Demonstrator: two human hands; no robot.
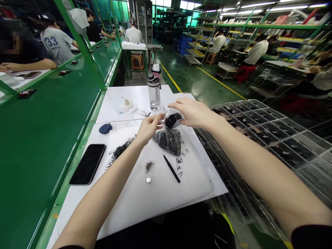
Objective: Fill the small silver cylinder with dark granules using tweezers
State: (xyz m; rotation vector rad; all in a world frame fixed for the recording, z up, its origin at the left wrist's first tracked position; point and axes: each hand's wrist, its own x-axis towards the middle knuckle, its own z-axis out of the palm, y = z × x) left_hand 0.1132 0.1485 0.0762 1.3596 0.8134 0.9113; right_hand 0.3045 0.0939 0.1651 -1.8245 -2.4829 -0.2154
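Note:
A clear plastic bag (169,140) full of small black parts rests on the white sheet in front of me. My left hand (149,128) pinches the left side of its mouth between thumb and fingers. On the other side my right hand (190,112) curves around a small clear box (178,117), tilted at the bag's mouth. Loose black parts (171,121) show at the box and the opening; whether they are in box or bag I cannot fully tell. Black tweezers (171,168) lie nearer to me, beside several scattered black U-shaped pieces (178,160).
Left of my forearm are a black pile (120,152), a phone (88,164) and a dark blue case (105,128). A water bottle (154,93) stands behind the bag. Compartment trays (259,121) fill the right side; a green conveyor (38,138) runs along the left. Other people sit farther off.

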